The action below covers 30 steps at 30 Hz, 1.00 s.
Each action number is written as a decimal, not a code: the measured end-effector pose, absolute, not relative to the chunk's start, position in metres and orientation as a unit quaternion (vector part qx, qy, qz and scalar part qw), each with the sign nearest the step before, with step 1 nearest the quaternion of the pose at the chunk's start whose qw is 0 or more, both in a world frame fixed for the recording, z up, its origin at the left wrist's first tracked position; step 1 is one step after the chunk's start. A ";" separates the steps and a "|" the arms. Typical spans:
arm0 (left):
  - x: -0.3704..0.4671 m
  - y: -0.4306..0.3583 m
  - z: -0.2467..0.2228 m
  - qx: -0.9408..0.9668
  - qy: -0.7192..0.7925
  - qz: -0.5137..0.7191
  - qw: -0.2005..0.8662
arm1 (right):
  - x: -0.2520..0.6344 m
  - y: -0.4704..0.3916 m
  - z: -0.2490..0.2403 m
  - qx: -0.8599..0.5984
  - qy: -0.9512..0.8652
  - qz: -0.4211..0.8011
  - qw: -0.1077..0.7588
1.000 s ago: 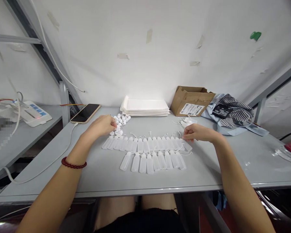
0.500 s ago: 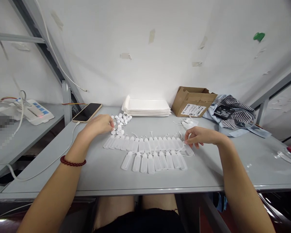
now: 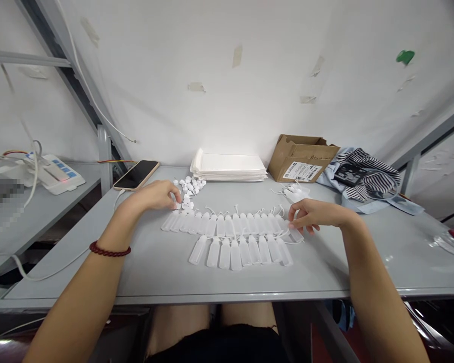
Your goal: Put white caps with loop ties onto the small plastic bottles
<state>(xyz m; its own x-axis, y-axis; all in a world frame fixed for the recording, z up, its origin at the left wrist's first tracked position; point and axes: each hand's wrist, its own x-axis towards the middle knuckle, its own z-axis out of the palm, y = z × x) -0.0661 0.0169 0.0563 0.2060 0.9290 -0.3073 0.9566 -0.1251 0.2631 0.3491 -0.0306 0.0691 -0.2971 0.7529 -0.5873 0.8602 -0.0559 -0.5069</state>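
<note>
My left hand [image 3: 162, 194] is at the left end of the white caps, its fingertips closed on a small white cap [image 3: 178, 205] lying on the table. More loose white caps [image 3: 191, 185] are heaped just beyond. At the right end of the back row, the curled fingers of my right hand [image 3: 309, 214] grip the top of a translucent plastic squeeze bottle [image 3: 295, 234], which lies tilted. Several similar bottles lie flat in two rows, a longer back row [image 3: 221, 226] and a shorter front row [image 3: 235, 256]. Thin white strings or tails stick out at their tops.
A stack of white sheets [image 3: 230, 166] and an open cardboard box [image 3: 300, 159] stand against the wall. A phone [image 3: 136, 175] with a white cable lies at left. Behind my right hand are white pieces [image 3: 295, 191] and bundled striped cloth [image 3: 359, 174].
My left hand has shifted slightly right and down, its fingertips coming onto a cap at the near edge of the pile. My right hand has barely moved at the end bottle.
</note>
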 end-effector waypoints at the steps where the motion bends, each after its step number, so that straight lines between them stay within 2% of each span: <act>1: -0.065 0.017 0.056 0.750 0.630 -0.038 0.200 | 0.349 -0.030 0.069 0.592 0.681 -0.427 0.062; 7: -0.056 0.017 0.050 0.749 0.646 -0.049 0.139 | 0.347 -0.031 0.068 0.601 0.678 -0.420 0.058; 13: -0.056 0.016 0.051 0.748 0.651 -0.042 0.126 | 0.347 -0.030 0.069 0.596 0.682 -0.420 0.057; 21: -0.057 0.011 0.061 0.730 0.669 0.059 0.124 | 0.348 -0.032 0.071 0.599 0.680 -0.419 0.048; 30: -0.048 0.013 0.058 0.725 0.677 0.082 0.099 | 0.350 -0.033 0.070 0.592 0.677 -0.435 0.046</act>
